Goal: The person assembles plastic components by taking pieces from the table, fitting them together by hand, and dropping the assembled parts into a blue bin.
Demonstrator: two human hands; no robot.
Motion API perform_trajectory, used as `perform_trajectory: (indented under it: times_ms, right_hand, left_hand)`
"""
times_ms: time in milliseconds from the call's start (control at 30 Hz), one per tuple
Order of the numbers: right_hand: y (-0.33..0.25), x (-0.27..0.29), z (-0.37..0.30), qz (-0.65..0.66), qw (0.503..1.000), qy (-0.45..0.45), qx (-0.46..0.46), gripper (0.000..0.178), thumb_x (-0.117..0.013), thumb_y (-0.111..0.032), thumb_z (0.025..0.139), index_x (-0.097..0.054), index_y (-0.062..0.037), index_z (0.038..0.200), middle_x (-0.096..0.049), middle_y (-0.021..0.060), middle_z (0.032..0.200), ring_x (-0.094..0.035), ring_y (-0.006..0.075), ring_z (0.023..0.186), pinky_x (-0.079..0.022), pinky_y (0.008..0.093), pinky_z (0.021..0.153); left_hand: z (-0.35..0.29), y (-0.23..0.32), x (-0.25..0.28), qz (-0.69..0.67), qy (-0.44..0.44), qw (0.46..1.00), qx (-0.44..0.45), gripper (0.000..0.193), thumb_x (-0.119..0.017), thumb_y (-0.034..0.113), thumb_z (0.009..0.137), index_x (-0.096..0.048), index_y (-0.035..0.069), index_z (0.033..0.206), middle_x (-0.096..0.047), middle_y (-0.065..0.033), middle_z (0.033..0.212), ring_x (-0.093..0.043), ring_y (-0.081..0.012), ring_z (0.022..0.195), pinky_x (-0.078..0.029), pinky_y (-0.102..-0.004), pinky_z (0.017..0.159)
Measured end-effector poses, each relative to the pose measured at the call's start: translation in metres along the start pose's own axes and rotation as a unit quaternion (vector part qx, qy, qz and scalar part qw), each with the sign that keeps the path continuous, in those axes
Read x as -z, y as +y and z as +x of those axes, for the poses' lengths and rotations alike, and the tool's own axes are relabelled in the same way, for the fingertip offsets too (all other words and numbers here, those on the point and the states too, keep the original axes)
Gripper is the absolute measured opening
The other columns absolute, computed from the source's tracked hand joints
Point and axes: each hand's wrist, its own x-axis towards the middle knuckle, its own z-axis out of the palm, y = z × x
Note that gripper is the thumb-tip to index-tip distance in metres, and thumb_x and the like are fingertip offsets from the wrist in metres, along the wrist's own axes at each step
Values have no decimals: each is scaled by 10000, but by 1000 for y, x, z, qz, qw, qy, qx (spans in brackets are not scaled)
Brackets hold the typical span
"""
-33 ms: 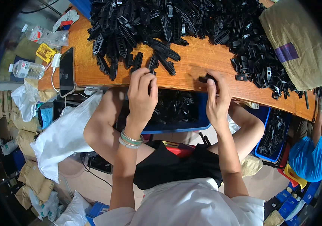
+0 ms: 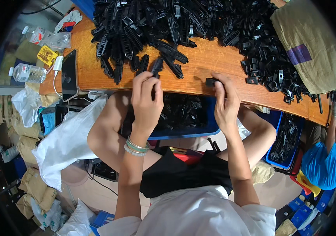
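My left hand [image 2: 147, 92] is closed on a long black plastic piece [image 2: 157, 66] that sticks up past the fingers over the table's front edge. My right hand [image 2: 226, 98] pinches a small black plastic piece [image 2: 210, 82] between thumb and fingers, its far part hidden by them. The two hands stand apart. Beyond my left hand lies a big heap of long, ribbed black plastic pieces [image 2: 172, 23], with a few loose ones close to that hand. A second heap of small black plastic pieces [image 2: 272, 67] spreads to the right of my right hand.
Across my front runs the wooden table [image 2: 215, 55]. A blue bin [image 2: 183, 136] holding black pieces sits below its edge, another blue bin [image 2: 269, 155] to the right. A phone [image 2: 69, 74] with a white cable and a plastic bottle [image 2: 28, 73] are left. A woven sack [image 2: 313, 43] lies right.
The long piece in my left hand has come up slightly and shows more clearly. My right fingers have shifted a little left, and more of the small piece shows.
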Motion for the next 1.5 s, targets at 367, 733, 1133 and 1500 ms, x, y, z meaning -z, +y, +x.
perform_trajectory:
  times_ms: [367,733,1133,1500]
  right_hand:
    - [7,21,13,117,977,-160,-73,293,-691,13,776,-680,0,1068,-607,97,908,-556,203,875,-448,319,806]
    - [11,27,22,24,971,-235,-26,301,-723,-60,730,-695,-8,1025,-591,102,935,-521,254,909,-399,351,851]
    - [8,25,13,27,978,-201,-38,305,-728,-60,722,-701,-11,1021,-604,90,942,-514,255,907,-391,351,852]
    - [15,20,16,45,977,-204,-34,294,-726,-75,726,-709,-29,1016,-622,71,957,-529,246,925,-389,356,861]
  left_hand:
    - [10,18,-3,-128,-161,978,-34,227,-636,-55,787,-622,-22,1011,-598,-128,967,-563,-290,898,-476,-363,780]
    - [9,11,-7,-144,-161,976,-26,237,-667,-41,753,-641,-16,987,-604,-105,949,-536,-288,897,-460,-374,777]
    - [7,11,-11,-133,-153,979,-23,248,-681,-32,747,-647,-11,991,-612,-103,962,-539,-286,911,-464,-371,786]
    - [8,8,-10,-153,-165,974,-38,250,-683,-45,740,-642,-21,985,-613,-117,959,-550,-290,883,-472,-364,760]
